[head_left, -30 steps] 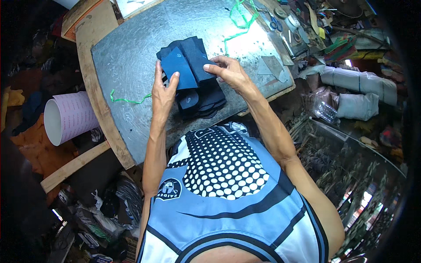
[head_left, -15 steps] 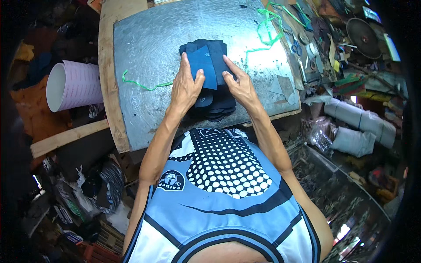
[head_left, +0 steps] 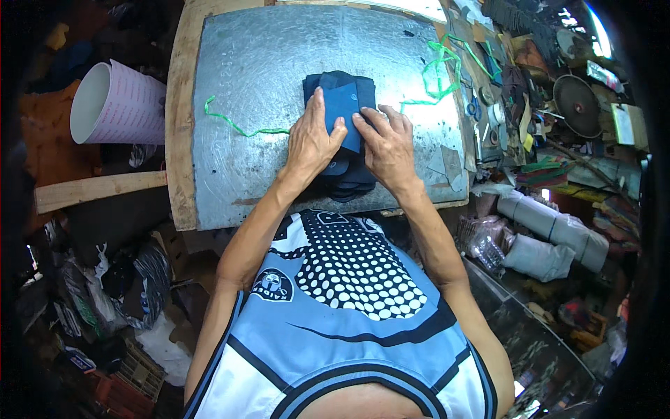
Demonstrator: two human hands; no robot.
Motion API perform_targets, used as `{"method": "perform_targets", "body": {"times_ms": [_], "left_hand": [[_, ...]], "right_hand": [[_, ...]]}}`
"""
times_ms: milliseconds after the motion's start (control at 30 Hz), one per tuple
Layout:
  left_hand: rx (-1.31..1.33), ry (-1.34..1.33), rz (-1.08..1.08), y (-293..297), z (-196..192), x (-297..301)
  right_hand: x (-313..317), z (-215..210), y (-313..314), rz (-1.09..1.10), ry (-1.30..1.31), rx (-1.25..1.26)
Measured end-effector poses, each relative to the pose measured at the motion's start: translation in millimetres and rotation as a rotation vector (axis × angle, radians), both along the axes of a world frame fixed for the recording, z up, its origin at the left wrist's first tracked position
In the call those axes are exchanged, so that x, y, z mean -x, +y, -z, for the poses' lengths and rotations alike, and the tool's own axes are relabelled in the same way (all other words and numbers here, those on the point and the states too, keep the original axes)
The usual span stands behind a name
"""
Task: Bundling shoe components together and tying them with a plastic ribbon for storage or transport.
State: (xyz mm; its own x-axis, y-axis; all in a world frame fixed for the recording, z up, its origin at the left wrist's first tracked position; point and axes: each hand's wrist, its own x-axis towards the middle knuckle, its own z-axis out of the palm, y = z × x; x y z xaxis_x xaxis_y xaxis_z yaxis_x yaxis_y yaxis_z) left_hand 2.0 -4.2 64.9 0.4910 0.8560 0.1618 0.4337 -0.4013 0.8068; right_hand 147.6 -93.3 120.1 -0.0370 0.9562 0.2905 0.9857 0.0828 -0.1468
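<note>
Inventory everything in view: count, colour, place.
Table: one, grey top, brown edge, upper centre
Dark stack: one, layers uncountable, near-black, on table
Blue piece: one, blue, atop stack
Green cord: count unclear, green, both sides of stack
Scissors: one pair, blue-handled, table's right edge
Roll: one, white-and-pink, left of table
Wooden beam: one, light brown, below roll
Wrapped bundles: at least two, whitish, right
Other clutter: uncountable, mixed colours, both sides
Jersey: one, blue, black and white, worn
Left hand: one, bare, on stack's left
Right hand: one, bare, on stack's right
</note>
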Motion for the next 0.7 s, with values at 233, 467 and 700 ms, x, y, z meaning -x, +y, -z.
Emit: {"method": "perform_targets", "body": {"times_ms": [233, 467, 700], "left_hand": [[-0.285, 0.278, 0.04, 41.3, 44.7, 78.0], [-0.227, 0.542, 0.294, 53.0, 66.9, 117.4], [0.211, 0.474, 0.386, 69.3, 36.7, 160.6]], "right_hand": [[2.4, -14.5, 2.5, 0.014, -0.158, 0.192], [1.2, -16.1, 5.5, 0.005, -0.194, 0.268], [1.6, -16.1, 6.4, 0.037, -0.222, 0.302]]}}
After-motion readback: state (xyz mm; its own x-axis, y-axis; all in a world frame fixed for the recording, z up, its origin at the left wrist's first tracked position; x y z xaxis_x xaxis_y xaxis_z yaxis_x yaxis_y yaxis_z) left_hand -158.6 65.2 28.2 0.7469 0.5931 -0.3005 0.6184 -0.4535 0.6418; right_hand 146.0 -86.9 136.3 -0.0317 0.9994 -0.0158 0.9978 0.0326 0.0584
